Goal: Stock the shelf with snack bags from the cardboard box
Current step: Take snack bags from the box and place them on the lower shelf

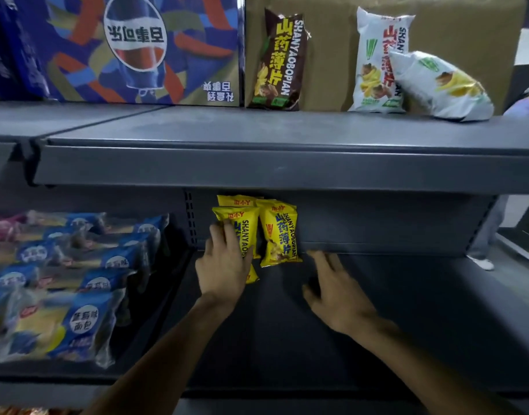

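While the left hand (224, 265) held a yellow snack bag (237, 232) upright at the far lower shelf (407, 295), the right hand (336, 295) hovered, fingers spread wide, holding nothing.

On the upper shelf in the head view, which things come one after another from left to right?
Pepsi carton → brown snack bag, upright → white snack bag, upright → second white snack bag, tipped over against the first.
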A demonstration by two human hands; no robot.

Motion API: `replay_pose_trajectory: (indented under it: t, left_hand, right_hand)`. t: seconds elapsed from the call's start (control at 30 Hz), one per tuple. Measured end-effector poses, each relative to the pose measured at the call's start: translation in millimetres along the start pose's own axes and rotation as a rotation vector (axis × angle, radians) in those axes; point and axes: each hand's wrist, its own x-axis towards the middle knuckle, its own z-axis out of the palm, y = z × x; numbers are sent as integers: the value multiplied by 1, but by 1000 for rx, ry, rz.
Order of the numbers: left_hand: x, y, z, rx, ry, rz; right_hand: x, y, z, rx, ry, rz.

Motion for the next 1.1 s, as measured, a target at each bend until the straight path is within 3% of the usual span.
replay_pose_trajectory:
  t: [0.23,0.5,0.8,1.1]
  left_hand:
    - [10,6,33,53,-8,-30]
    - [15,2,51,24,-31,-19]
    - [13,4,51,-27,-41,-41]
    - [10,2,49,-68,-52,14]
  right_hand:
    - [-19,30,-12,25,20,-36]
    - [40,6,12,101,18,-73]
    - [98,-29,66,-250,85,51]
    - [99,-32,65,-282,75,70]
